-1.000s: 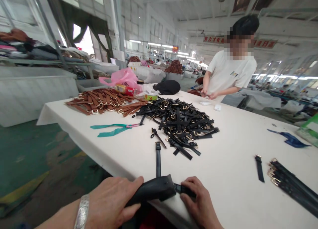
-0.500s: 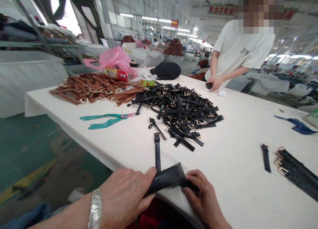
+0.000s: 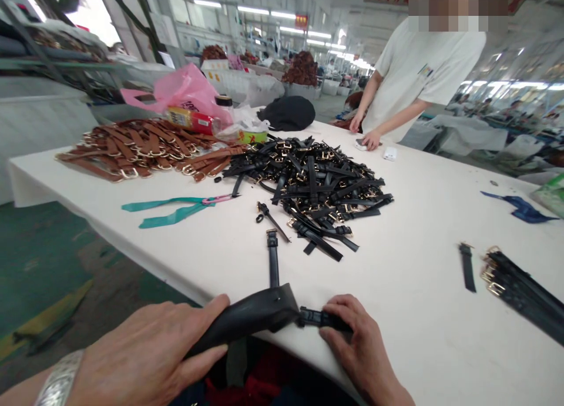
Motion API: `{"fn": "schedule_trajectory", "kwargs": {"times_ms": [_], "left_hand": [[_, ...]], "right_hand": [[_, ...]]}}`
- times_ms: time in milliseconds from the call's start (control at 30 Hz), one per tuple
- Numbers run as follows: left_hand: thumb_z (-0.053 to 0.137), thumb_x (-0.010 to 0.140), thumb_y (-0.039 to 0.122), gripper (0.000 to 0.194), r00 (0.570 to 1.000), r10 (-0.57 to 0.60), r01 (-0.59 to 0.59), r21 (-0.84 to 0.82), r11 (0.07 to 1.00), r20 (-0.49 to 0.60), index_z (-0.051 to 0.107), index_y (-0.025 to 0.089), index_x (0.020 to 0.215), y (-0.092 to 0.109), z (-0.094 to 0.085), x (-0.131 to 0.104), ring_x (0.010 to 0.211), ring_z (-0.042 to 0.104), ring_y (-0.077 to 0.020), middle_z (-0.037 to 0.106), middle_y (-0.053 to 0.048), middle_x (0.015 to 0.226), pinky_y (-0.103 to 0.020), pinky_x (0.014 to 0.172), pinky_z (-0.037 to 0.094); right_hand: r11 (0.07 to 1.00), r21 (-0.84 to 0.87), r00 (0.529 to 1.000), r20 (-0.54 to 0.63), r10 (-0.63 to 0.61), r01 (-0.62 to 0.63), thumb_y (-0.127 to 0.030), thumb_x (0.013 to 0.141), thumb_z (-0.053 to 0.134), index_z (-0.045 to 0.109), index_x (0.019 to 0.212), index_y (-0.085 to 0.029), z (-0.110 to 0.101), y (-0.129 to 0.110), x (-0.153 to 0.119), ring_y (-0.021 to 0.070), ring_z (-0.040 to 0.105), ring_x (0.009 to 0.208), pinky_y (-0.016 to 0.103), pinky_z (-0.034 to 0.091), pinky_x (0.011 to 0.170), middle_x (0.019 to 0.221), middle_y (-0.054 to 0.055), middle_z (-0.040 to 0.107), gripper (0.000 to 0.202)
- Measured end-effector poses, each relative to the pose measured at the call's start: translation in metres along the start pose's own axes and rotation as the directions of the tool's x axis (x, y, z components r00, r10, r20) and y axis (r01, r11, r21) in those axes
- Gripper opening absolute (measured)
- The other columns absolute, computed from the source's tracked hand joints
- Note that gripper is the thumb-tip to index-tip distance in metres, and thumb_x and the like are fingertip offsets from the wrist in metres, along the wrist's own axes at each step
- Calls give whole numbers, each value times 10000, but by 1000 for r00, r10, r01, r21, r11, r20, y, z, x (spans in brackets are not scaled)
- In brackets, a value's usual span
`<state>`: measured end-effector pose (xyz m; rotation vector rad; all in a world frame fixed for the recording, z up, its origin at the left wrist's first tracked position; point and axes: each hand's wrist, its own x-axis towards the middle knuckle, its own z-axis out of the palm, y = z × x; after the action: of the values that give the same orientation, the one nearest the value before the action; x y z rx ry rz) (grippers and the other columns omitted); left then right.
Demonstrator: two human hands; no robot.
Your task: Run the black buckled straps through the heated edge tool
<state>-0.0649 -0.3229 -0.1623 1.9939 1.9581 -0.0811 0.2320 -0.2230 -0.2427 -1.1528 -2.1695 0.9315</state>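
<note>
At the near table edge my left hand (image 3: 176,341) is closed around a wide black leather strap (image 3: 247,315), thumb on one side and fingers beneath. The strap's cut end has a small hole and points right. My right hand (image 3: 356,335) pinches a short black buckle strap (image 3: 314,316) low over the table. Its buckle end lies right by the wide strap's end; whether they touch I cannot tell. Just beyond, a loose black buckle strap (image 3: 274,259) lies lengthwise, its lower end partly behind the wide strap. Farther off is a thin black strap (image 3: 275,222).
Black buckle straps are heaped (image 3: 317,188) mid-table, brown straps (image 3: 145,147) at the left. Teal-handled scissors (image 3: 176,209) lie nearby. More black straps (image 3: 524,294) rest at right, a blue cloth (image 3: 522,208) beyond. A person (image 3: 427,83) stands across the table (image 3: 409,265).
My left hand and the wide strap have moved left, drawing away from my right hand, so the buckle end now shows. The person opposite has separated their hands.
</note>
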Motion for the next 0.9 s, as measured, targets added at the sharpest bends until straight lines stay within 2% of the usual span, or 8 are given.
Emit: {"fn": "schedule_trajectory", "kwargs": {"times_ms": [133,233,500,667,800,900], "left_hand": [[437,879,484,388,999,5,-5,-5,1000,-53,601,280,1166,1,11,0,767,673,-275,728,-63,861,-371,694,477],[402,895,495,368,999,48,-49,-21,999,-18,605,273,1107,7,10,8,748,678,-279,723,-61,836,-371,664,487],[419,885,471,338,1000,24,-23,-109,994,4,593,263,1087,10,8,14,809,673,-273,718,-66,900,-372,714,496],[408,881,484,355,998,1,8,-167,986,58,591,252,1078,9,10,14,831,662,-276,712,-75,911,-378,741,490],[391,897,505,382,997,11,4,-195,981,79,566,246,1117,8,10,13,888,655,-282,702,-92,988,-394,789,487],[398,902,510,384,998,16,-2,-196,981,67,553,255,1144,7,12,13,910,653,-279,699,-83,986,-392,808,487]], "right_hand": [[1000,15,1000,18,10,-10,-136,785,590,660,957,-195,-1,1,1,195,581,936,308,473,845,1001,68,602,195],[1000,7,999,50,16,-16,-144,792,596,656,954,-199,-3,0,2,195,577,943,305,470,843,1008,67,596,182],[986,-168,993,119,13,8,-148,821,555,594,913,-200,-2,-17,8,209,546,913,341,444,841,964,63,591,113],[979,-201,989,139,55,-26,-207,857,529,603,956,-213,0,-20,5,190,584,849,300,453,771,935,42,618,123],[974,-210,987,112,115,-90,-274,850,565,647,989,-248,2,-18,3,187,622,810,283,450,744,888,13,668,164],[973,-212,989,89,114,-93,-295,836,587,685,967,-266,4,-19,4,187,636,805,274,445,748,858,8,691,166]]}}
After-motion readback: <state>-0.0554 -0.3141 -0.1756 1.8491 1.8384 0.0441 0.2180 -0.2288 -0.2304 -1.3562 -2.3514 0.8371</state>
